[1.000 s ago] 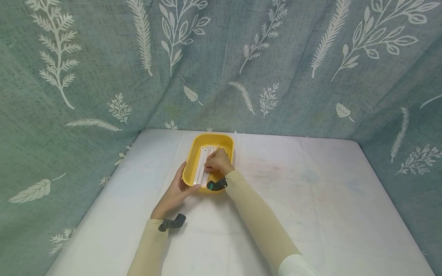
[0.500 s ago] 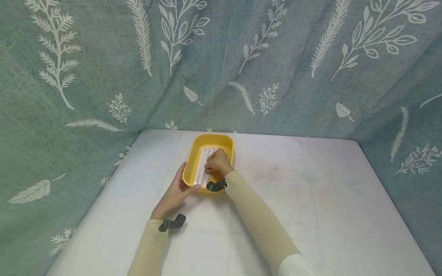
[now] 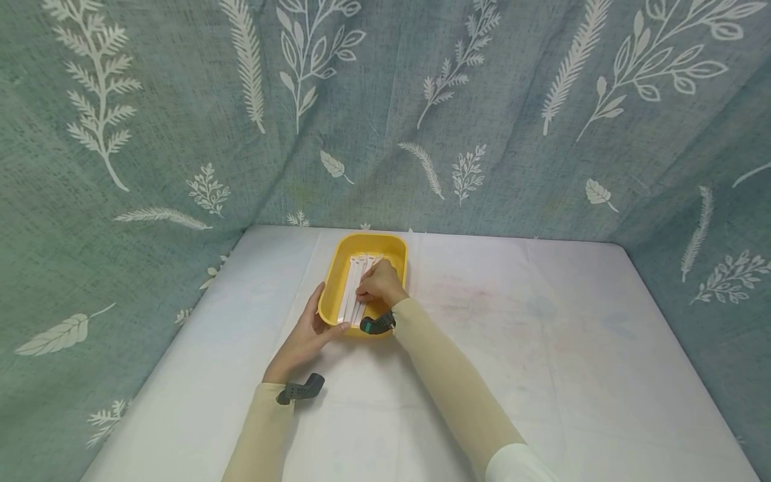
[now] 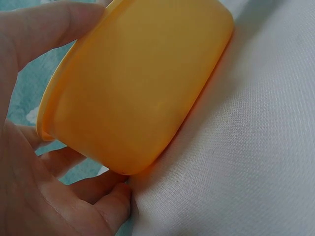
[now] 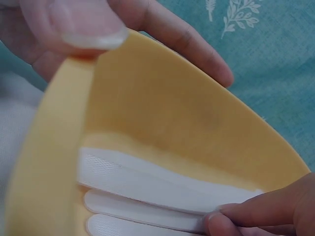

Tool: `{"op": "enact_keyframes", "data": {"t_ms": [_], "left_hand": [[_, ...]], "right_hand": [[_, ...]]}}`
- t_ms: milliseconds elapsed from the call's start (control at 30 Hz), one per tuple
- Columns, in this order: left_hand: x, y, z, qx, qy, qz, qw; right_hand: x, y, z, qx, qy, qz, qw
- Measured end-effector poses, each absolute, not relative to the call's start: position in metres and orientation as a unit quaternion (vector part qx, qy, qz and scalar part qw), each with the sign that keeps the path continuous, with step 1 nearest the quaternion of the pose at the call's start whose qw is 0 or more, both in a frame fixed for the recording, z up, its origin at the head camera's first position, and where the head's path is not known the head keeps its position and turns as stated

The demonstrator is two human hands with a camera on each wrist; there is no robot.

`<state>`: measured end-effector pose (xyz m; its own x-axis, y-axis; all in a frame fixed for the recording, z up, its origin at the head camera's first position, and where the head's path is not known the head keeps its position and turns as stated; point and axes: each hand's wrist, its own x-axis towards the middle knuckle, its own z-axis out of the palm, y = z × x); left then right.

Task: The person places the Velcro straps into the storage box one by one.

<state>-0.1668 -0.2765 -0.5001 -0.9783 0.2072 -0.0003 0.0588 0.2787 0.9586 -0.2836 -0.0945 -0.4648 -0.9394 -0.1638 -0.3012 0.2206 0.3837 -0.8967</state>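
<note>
A yellow plastic tub [image 3: 378, 242] with rounded corners stands towards the back of the table. Several long, flat white sticks [image 3: 350, 291] lie side by side in it; their cross-hatched ends show in the right wrist view, but their exact kind is unclear. My left hand [image 3: 304, 338] grips the tub's near left corner, thumb [image 5: 83, 24] over the rim and fingers round the outside. Inside the tub, my right hand [image 3: 381, 282] has its thumb and fingertips pinched at one white stick [image 5: 142, 210]. That hand hides part of the sticks in the head view.
A white cloth [image 3: 512, 361] covers the table. Green-blue curtains [image 3: 373, 174] with white leaf prints hang behind it and at both sides. Dark wrist cameras sit on both forearms, the right one [image 3: 377, 325] over the tub's near rim.
</note>
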Motion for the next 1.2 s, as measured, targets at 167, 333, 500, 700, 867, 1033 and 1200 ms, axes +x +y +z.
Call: {"op": "enact_keyframes", "data": {"t_ms": [167,333,500,700,867,1033,1200], "left_hand": [[-0.166,-0.276,-0.499,0.08,0.8,0.591,0.063],[-0.165,-0.275,-0.498,0.072,0.805,0.585,0.065],[-0.165,-0.275,-0.499,0.073,0.806,0.584,0.066],[-0.165,-0.275,-0.499,0.077,0.803,0.588,0.064],[-0.166,-0.275,-0.498,0.074,0.806,0.584,0.064],[-0.168,-0.275,-0.499,0.076,0.807,0.583,0.06],[-0.168,-0.275,-0.501,0.073,0.806,0.584,0.058]], "right_hand": [[-0.284,-0.093,-0.466,0.016,0.811,-0.558,0.173],[-0.284,-0.092,-0.467,0.007,0.807,-0.565,0.171],[-0.281,-0.089,-0.465,-0.002,0.801,-0.574,0.171],[-0.277,-0.086,-0.459,-0.021,0.783,-0.595,0.178],[-0.277,-0.083,-0.451,-0.056,0.773,-0.608,0.171],[-0.275,-0.081,-0.437,-0.072,0.761,-0.619,0.18],[-0.271,-0.07,-0.423,-0.113,0.755,-0.622,0.174]]}}
